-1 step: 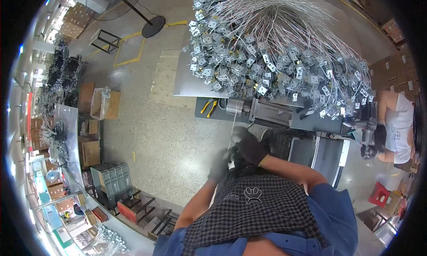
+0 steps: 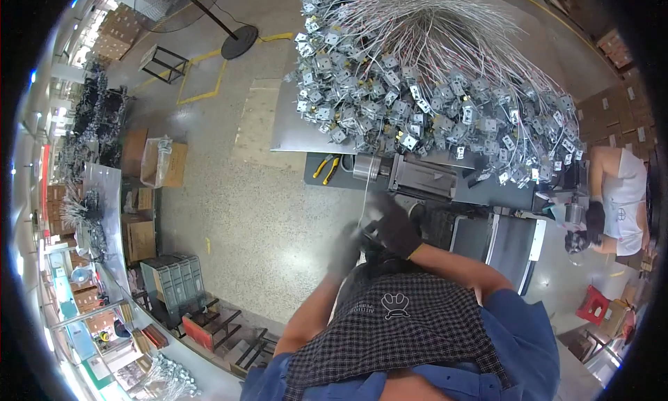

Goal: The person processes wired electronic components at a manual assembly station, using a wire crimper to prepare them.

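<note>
Both my hands wear dark gloves and are close together in front of my apron. My left hand (image 2: 345,251) is blurred but looks closed around the lower end of a thin white cable (image 2: 365,198). That cable runs up to the silver cylinder (image 2: 367,167) of a bench machine (image 2: 424,177). My right hand (image 2: 395,225) is just right of the cable with its fingers bent; motion smears the fingertips, so I cannot tell whether they grip anything. Beyond the machine is a large heap of metal boxes (image 2: 445,122) with white cables (image 2: 424,25).
Yellow-handled pliers (image 2: 327,169) lie on the dark bench mat left of the cylinder. A conveyor (image 2: 508,244) stands to my right. Past it a co-worker's gloved hand (image 2: 593,220) is at another machine. A fan base (image 2: 240,42) and an open carton (image 2: 164,162) stand on the floor at left.
My left hand has moved slightly up and away from me, toward the cable. My right hand has shifted a little, and its fingers are in a different pose. The co-worker's hand has moved slightly.
</note>
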A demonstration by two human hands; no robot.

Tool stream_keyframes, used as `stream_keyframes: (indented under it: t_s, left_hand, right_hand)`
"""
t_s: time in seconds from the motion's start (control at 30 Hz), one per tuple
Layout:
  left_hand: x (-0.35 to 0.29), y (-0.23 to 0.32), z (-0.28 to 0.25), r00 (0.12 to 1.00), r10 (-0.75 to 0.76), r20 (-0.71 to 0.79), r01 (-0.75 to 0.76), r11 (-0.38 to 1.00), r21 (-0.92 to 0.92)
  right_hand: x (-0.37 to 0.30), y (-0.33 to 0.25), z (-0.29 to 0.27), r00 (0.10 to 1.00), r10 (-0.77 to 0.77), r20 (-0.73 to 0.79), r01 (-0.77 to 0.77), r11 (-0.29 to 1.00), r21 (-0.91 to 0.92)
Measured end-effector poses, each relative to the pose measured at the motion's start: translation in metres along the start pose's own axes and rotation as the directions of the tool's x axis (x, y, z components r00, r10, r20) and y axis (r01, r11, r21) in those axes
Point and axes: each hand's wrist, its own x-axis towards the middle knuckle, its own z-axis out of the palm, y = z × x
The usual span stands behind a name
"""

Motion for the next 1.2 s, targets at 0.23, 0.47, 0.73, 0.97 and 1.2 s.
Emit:
stream_keyframes:
  t_s: [0.23, 0.47, 0.73, 0.97, 1.2]
  left_hand:
    - [0.102, 0.088, 0.014, 0.997, 0.076, 0.011, -0.075, 0.995, -0.068]
    - [0.067, 0.128, 0.028, 0.965, -0.088, -0.247, 0.003, 0.946, -0.325]
    - [0.011, 0.222, -0.007, 0.686, 0.726, -0.049, -0.559, 0.569, 0.603]
    - [-0.014, 0.246, -0.032, 0.931, 0.316, 0.184, -0.347, 0.601, 0.721]
    - [-0.015, 0.259, -0.034, 0.956, 0.214, 0.199, -0.286, 0.544, 0.789]
  right_hand:
    - [0.065, -0.043, -0.056, 0.758, -0.621, 0.203, 0.428, 0.238, -0.872]
    - [0.085, -0.073, -0.036, 0.773, -0.605, 0.191, 0.556, 0.5, -0.664]
    - [0.055, -0.017, -0.007, 0.867, -0.498, -0.032, 0.466, 0.831, -0.304]
    - [0.049, 0.047, -0.022, 0.862, -0.366, 0.351, 0.483, 0.803, -0.348]
    - [0.009, -0.003, -0.02, 0.81, -0.33, 0.485, 0.506, 0.812, -0.292]
